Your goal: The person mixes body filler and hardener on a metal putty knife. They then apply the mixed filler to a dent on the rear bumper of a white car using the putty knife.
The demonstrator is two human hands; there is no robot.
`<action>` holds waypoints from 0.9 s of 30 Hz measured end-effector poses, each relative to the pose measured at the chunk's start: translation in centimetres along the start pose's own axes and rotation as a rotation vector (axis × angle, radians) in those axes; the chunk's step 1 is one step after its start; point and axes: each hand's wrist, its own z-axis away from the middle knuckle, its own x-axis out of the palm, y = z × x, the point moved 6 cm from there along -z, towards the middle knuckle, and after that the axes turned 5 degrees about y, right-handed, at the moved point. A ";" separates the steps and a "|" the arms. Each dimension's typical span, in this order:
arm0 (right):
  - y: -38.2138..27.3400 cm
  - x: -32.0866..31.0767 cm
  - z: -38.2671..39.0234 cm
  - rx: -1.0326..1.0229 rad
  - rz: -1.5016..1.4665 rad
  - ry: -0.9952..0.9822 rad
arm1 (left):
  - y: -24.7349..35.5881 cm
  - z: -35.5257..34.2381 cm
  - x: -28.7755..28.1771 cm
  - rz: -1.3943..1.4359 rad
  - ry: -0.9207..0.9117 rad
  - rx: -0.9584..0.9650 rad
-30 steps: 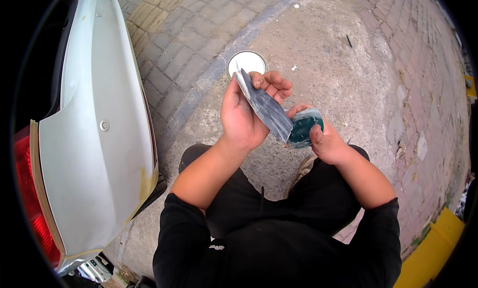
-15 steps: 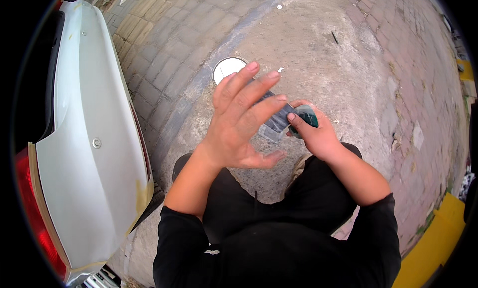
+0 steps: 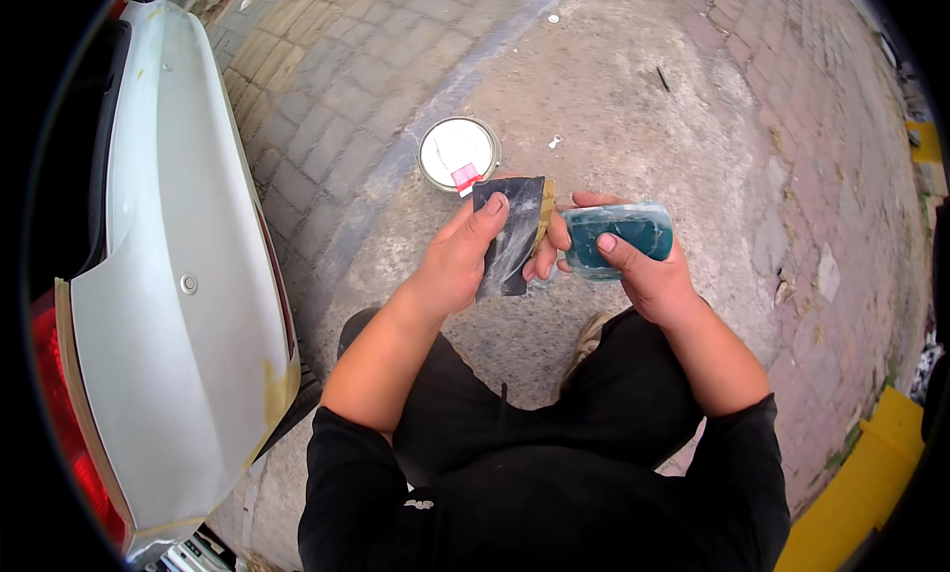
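We see the left hand (image 3: 447, 263), spread open half a second ago, now grasping the sheet (image 3: 509, 243) at the frame's centre, its thumb pressed on the dark face. The right hand (image 3: 658, 283), its thumb at the sheet's edge a moment ago, now grips the block (image 3: 638, 236) right of centre, thumb laid over it. We judge that each piece now has its own hand, side by side, below the tin (image 3: 450, 141) at upper centre
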 end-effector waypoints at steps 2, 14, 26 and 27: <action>0.2 0.1 0.3 0.019 0.012 -0.034 | -0.1 -0.1 0.3 0.039 0.031 -0.026; 0.0 1.5 0.1 -0.055 0.066 -0.190 | 0.2 0.0 0.2 0.055 0.082 -0.055; 0.7 1.1 1.2 0.087 0.383 -0.143 | 1.8 0.8 0.4 -0.555 0.126 0.030; 0.6 1.4 1.3 0.079 0.410 -0.179 | 2.1 1.0 1.1 -0.629 0.147 0.014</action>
